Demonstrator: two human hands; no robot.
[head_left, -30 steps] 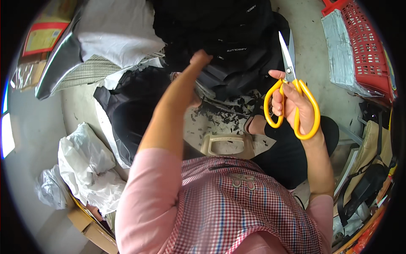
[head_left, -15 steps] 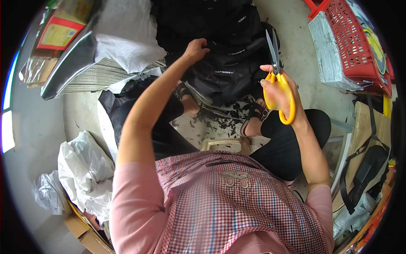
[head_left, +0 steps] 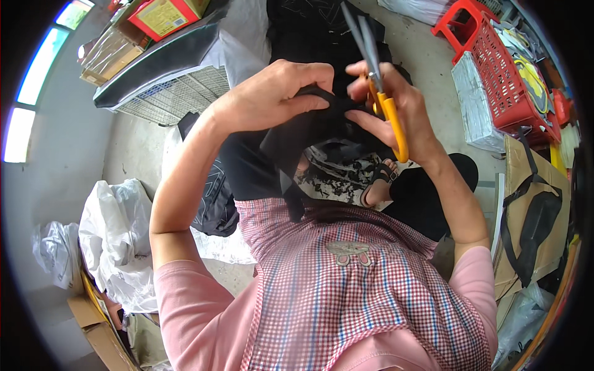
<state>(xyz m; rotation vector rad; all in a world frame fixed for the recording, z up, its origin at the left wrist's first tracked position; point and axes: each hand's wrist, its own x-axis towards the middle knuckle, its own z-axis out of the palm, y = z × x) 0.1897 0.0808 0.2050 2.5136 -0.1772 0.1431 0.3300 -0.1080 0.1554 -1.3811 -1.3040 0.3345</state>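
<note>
Thumb and fingers of my left hand (head_left: 278,93) pinch a piece of black fabric (head_left: 288,142), which hangs down over my lap. Close beside it on the right, my right hand (head_left: 411,117) holds scissors (head_left: 391,117) with yellow handles. The blades point up and away from me. My right thumb and fingertips reach toward the pinched fabric; whether they touch it I cannot tell. Beyond both hands lies a heap of black fabric pieces (head_left: 303,28) with pale printing, partly hidden by the hands and blades.
A red plastic basket (head_left: 507,80) with a silver-wrapped block (head_left: 473,102) stands at the right. At the left are a wire rack (head_left: 173,93), cardboard boxes and a white plastic bag (head_left: 117,235). Black scraps (head_left: 331,182) litter the floor near my sandalled foot.
My left hand has lifted black fabric from the heap and drawn it closer. My right hand has moved left toward it with the scissors. The view has shifted a little.
</note>
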